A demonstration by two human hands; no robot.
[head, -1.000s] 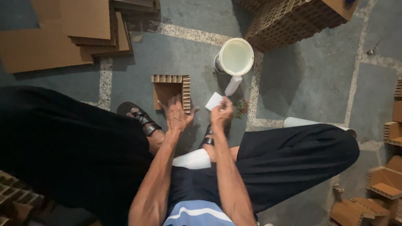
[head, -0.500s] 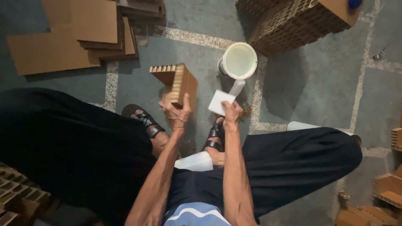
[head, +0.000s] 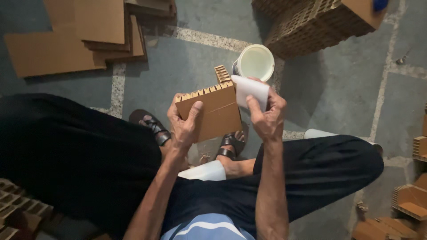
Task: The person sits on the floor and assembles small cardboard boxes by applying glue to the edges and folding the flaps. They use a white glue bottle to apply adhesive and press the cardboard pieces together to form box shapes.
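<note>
1. Here, the left hand clamps a brown honeycomb cardboard block, thumb across its flat face, holding it up above the feet.
2. The right hand pinches a white folded sheet against the block's right edge.
3. Just beyond the block stands a white bucket on the grey stone floor.
4. Below the hands, black sandals show between dark trousers.
5. Flat cardboard sheets lie far left; a large honeycomb stack sits upper right.
</note>
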